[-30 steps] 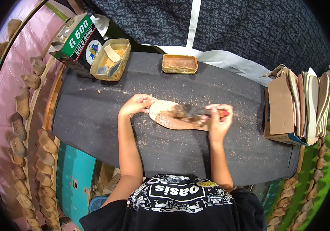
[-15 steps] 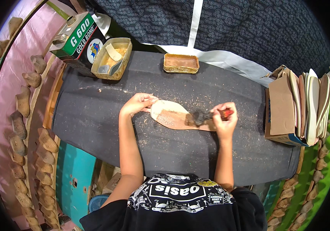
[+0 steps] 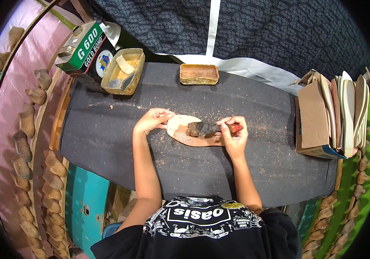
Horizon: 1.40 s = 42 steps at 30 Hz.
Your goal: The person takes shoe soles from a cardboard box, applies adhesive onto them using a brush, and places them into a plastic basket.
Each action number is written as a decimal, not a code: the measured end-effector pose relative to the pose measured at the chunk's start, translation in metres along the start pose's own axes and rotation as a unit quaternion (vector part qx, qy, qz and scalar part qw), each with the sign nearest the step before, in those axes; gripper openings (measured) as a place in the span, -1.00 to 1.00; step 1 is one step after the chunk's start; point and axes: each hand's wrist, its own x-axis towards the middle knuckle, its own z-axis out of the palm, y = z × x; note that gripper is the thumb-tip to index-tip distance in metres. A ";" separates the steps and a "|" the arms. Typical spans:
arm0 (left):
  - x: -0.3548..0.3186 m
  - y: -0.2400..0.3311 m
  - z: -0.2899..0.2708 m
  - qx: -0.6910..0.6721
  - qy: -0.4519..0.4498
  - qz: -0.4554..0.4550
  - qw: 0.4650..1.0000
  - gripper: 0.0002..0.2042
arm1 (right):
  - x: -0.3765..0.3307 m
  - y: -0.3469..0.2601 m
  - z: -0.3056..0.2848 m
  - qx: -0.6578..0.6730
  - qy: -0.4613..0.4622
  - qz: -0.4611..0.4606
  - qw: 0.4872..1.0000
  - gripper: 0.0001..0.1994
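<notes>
"What could have gone wrong?"
"The left hand point(image 3: 154, 120) pinched only the edge of the sole point(image 3: 189, 140) on the bench point(image 3: 275, 172); a hard stroke could have twisted it loose."
"And the right hand point(image 3: 235, 134)?"
"It gripped the brush point(image 3: 207, 127); scattered crumbs point(image 3: 161, 162) could have stuck to its bristles."
</notes>
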 end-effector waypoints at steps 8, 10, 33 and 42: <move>-0.001 0.003 0.000 0.026 0.004 -0.005 1.000 -0.76 | 0.015 -0.018 -0.060 -0.045 0.055 -0.013 0.997 -0.89; -0.002 0.003 0.001 0.030 0.014 -0.004 0.999 -0.77 | 0.014 -0.017 -0.062 -0.076 0.062 -0.047 0.994 -0.89; 0.003 -0.003 -0.001 0.046 0.011 -0.004 0.999 -0.77 | 0.016 0.005 -0.039 -0.070 0.092 -0.044 0.992 -0.78; 0.003 -0.004 -0.001 0.039 0.007 -0.004 0.999 -0.76 | 0.005 0.010 -0.007 0.101 0.110 0.080 0.985 -0.78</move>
